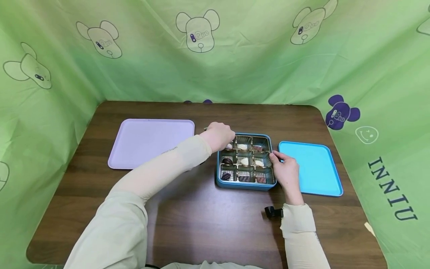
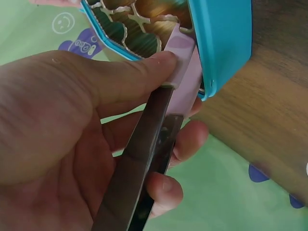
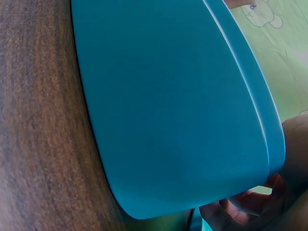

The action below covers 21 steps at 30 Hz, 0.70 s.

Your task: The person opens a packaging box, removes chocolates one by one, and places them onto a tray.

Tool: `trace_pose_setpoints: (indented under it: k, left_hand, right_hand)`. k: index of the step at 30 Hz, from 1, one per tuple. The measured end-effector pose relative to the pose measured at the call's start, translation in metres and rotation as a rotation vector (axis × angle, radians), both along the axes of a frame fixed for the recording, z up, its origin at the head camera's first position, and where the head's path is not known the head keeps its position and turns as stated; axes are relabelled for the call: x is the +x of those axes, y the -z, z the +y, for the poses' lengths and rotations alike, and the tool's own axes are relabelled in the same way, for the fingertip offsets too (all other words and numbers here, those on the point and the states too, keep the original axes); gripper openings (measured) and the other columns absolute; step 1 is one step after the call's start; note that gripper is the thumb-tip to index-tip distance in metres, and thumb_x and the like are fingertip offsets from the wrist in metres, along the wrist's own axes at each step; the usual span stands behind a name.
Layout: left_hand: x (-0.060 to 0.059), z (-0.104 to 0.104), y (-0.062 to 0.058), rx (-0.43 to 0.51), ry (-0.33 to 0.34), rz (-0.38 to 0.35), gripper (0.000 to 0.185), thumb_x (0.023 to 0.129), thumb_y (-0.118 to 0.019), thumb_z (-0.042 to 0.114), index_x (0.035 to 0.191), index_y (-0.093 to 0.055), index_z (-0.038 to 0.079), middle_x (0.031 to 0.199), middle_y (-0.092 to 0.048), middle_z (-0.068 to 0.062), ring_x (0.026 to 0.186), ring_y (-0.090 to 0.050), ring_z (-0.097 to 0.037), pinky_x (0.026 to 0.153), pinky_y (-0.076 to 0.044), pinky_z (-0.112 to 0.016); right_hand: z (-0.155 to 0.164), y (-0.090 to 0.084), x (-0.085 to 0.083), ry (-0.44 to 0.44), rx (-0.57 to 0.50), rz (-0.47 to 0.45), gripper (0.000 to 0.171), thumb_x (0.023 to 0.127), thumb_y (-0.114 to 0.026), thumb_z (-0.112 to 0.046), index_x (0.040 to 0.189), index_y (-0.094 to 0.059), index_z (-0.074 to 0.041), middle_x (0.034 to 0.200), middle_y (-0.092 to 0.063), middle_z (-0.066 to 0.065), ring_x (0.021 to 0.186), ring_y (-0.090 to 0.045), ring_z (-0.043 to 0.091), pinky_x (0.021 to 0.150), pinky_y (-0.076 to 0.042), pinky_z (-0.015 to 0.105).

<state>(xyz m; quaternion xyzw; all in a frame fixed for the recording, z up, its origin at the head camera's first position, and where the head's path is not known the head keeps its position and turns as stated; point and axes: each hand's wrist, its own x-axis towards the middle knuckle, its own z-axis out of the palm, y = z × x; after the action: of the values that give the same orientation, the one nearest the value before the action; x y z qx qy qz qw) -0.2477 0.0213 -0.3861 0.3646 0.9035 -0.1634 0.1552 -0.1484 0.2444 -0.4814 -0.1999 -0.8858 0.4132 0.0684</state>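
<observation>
An open blue tin sits mid-table, its dark tray divided into cells that hold several chocolates. My left hand is over the tin's far left corner and grips metal tongs with lilac tips. The thumb presses on the upper arm, and the tips reach over the tin's rim into the corner cell. Whether they hold a chocolate is hidden. My right hand holds the tin's right wall, fingers curled at its edge.
A flat blue lid lies just right of the tin. A lilac tray lies at the left of the brown table. Green printed cloth walls in the back and both sides.
</observation>
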Motion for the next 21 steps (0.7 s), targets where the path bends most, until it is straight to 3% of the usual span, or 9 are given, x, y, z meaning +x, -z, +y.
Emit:
trace_pose_setpoints:
  k: [8,15,21]
  left_hand:
    - [-0.0043,-0.0018,-0.0014,0.063,-0.001,-0.022,0.036,0.099,-0.060,0.046,0.117,-0.071,0.017,0.115,-0.070,-0.002,0.103,-0.067,-0.024,0.081,-0.058,-0.047]
    - [-0.0010,0.0006,0.0017,0.067,0.003,0.004,0.030,0.100,-0.061,0.043,0.110,-0.072,0.017,0.113,-0.071,-0.002,0.098,-0.068,-0.024,0.071,-0.059,-0.046]
    - [0.0010,0.0009,0.0046,0.063,0.027,0.033,0.025,0.101,-0.061,0.039,0.111,-0.072,0.019,0.116,-0.070,-0.002,0.099,-0.068,-0.025,0.070,-0.059,-0.046]
  right_hand:
    - [0.0000,0.0000,0.0004,-0.005,0.020,0.008,0.037,0.101,-0.061,-0.025,0.128,-0.068,0.000,0.130,-0.064,0.023,0.123,-0.058,0.038,0.098,-0.046,0.052]
    - [-0.0015,0.0001,-0.0004,0.004,0.020,0.004,0.037,0.102,-0.061,-0.025,0.128,-0.068,0.000,0.131,-0.063,0.023,0.126,-0.056,0.038,0.100,-0.045,0.053]
    - [-0.0020,0.0006,-0.0005,0.010,0.002,-0.008,0.038,0.103,-0.059,-0.025,0.130,-0.067,0.000,0.133,-0.062,0.023,0.126,-0.056,0.037,0.098,-0.046,0.053]
